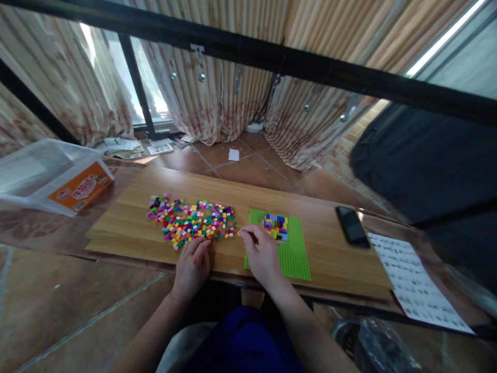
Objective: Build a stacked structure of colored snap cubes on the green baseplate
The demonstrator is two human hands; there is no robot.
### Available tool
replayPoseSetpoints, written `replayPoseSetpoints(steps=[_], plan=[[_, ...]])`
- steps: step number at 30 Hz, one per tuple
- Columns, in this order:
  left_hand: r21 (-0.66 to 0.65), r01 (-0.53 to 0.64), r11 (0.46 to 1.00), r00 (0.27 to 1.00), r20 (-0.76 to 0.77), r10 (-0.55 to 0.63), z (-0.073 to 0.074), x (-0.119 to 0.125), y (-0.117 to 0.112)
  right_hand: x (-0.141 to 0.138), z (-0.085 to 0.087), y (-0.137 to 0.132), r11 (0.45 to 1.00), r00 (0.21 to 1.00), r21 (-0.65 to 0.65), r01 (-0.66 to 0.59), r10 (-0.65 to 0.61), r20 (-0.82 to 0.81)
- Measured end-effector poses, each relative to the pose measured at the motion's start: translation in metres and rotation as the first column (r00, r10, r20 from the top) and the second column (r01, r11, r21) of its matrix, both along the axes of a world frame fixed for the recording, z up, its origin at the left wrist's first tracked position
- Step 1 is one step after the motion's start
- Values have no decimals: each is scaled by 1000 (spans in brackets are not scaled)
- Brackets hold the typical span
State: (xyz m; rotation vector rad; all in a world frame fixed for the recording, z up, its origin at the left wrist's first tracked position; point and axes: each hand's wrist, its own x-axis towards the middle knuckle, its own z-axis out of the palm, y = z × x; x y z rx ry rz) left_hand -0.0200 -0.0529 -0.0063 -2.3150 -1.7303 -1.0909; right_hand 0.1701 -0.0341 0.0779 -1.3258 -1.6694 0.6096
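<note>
My right hand [263,252] hovers over the left edge of a green studded baseplate [295,259], thumb and forefinger pinched on a small yellowish toy brick [240,232]. Just beyond that hand, a block of multicoloured toy bricks [278,226] stands on the baseplate, partly hidden by my fingers. To the left, a loose spread of small coloured bricks [198,220] covers part of the wooden board. At its near edge lies my left hand [193,264], fingers curled together. Whatever those fingers may hold is too small to see.
The wooden board [326,269] lies on a low table. A black phone [352,227] and a printed sheet [415,277] are at the right. A clear plastic tub [42,155] with an orange label stands at the left. A dark metal bar [248,46] crosses above.
</note>
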Motion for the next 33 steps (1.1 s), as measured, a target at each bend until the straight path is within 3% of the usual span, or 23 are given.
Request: replayPoseSetpoints(steps=[6,11,18,33], plan=[[21,-9,1000,1000,-23,10,-1,-1,1,78,-17,-8,955,951,-116,274,-287,-115],[44,-18,999,999,-38,20,0,0,2,119,-23,9,935,933,-4,355,-355,55],[48,-15,999,999,-47,18,1,-1,4,116,-23,27,967,937,93,236,-252,241],[53,-14,998,999,-41,16,0,0,3,118,-31,29,970,955,172,170,-205,213]])
